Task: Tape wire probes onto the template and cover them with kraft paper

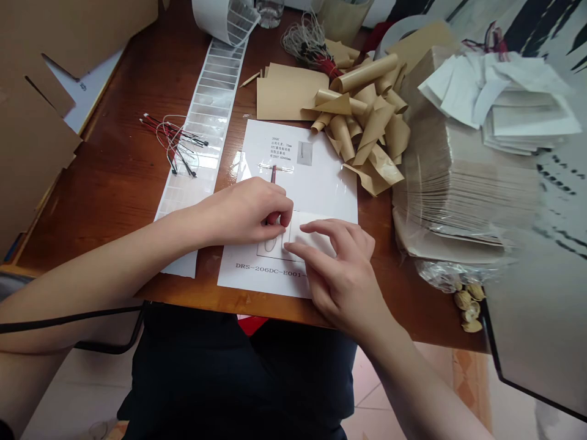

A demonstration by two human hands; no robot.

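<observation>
1. The left hand (257, 211) is over the printed sheet (323, 192), on the bench (110, 116). Its thumb and forefinger are narrow, nearly together; I cannot tell if they close fully on something.
2. The dark red wire (274, 175) lies on this sheet and goes under the left hand. A part of it is hidden there, so its full length I cannot tell.
3. The right hand (339, 256) is rather wide, with thumb and forefinger apart above the sheet, and I see nothing between them.
4. The wire looks very light and soft, so I judge that it bends easily and can roll away under a fingertip. A good place to take it is the covered body, pinched gently near the end, without pulling on the joint (such joints are often weak).
5. The sheet is smooth and a little shiny; the wire can slide on it.
6. Around them are a label strip (208, 104) with loose wires (200, 143) lying partly on it, curled brown papers (342, 137), and a thick paper stack (458, 195) in clear plastic.
</observation>
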